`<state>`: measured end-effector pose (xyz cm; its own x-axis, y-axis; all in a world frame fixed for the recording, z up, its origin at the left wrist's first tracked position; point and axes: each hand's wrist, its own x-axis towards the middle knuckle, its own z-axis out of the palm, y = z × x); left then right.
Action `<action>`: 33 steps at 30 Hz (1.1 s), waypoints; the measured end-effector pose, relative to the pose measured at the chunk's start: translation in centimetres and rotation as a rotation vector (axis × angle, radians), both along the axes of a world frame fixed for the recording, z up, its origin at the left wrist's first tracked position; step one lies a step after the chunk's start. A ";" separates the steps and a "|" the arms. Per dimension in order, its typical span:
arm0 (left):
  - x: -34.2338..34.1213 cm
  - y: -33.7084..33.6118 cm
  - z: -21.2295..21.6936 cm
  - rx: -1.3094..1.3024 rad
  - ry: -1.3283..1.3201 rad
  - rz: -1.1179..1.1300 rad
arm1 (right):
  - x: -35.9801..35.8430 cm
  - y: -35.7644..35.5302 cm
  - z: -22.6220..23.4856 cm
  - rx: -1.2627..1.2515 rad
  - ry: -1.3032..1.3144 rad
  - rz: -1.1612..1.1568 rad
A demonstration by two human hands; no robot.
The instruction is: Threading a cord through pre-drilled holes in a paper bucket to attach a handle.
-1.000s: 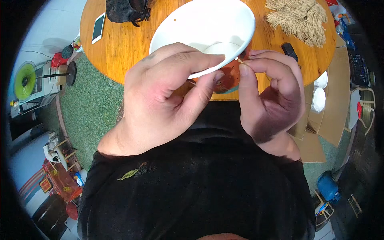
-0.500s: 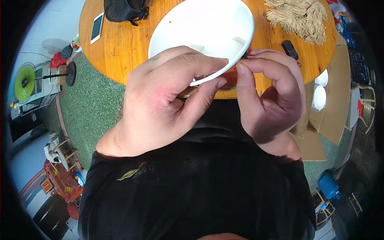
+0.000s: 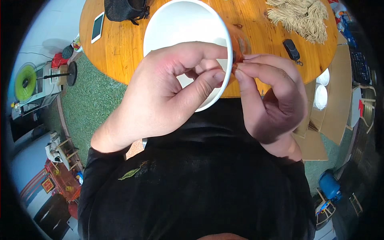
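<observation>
While you hold the white bowl [image 3: 182,28] over the near edge of the table, tipped so that its mouth faces you, your left hand [image 3: 160,96] is clamped on it, thumb and index finger reaching across the mouth to the right side of the rim. Its visible inner wall is plain white; just outside that rim shows a reddish patch [image 3: 243,44], too blurred to tell as print or a separate thing. Your right hand [image 3: 276,90] is beside the rim, thumb and index tips pinched together; you cannot tell whether some small bit sits between them. Beneath is the wooden table [image 3: 116,60], carrying a black mesh bag [image 3: 125,10] and a white phone [image 3: 97,28] with a dark screen at left, and beige yarn [image 3: 304,20] and a black key fob [image 3: 291,49] at right, the fob's markings too small to read. Your black shirt [image 3: 208,188] bears a green leaf shape [image 3: 130,174]. Farther right are flattened cardboard [image 3: 336,104] and a keyboard [image 3: 360,64], its key legends unreadable; farther left, a yellow-green fan [image 3: 25,83] and a red cabinet [image 3: 66,185] with a square gold-and-red label [image 3: 48,184], likewise illegible.
</observation>
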<state>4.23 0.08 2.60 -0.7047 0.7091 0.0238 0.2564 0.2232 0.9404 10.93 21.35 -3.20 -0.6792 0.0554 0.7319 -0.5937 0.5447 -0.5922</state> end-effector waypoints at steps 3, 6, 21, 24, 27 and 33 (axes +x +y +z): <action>0.5 0.0 -0.2 0.029 -0.029 0.035 | 0.3 0.2 0.6 0.024 -0.023 0.025; 0.6 0.0 0.1 0.029 -0.022 0.021 | 0.8 0.3 1.1 0.054 -0.049 0.037; 1.1 -0.2 0.3 -0.005 0.037 0.039 | 1.1 0.8 1.5 0.063 -0.088 0.080; 1.0 -0.2 0.1 0.007 0.124 0.006 | 1.2 0.9 1.4 0.089 -0.079 0.087; 0.8 -0.3 -0.7 0.047 0.139 0.008 | 1.0 0.9 1.7 0.109 -0.136 0.091; 0.7 -0.7 -1.3 0.177 0.068 0.011 | 1.3 0.7 1.9 -0.063 -0.304 0.184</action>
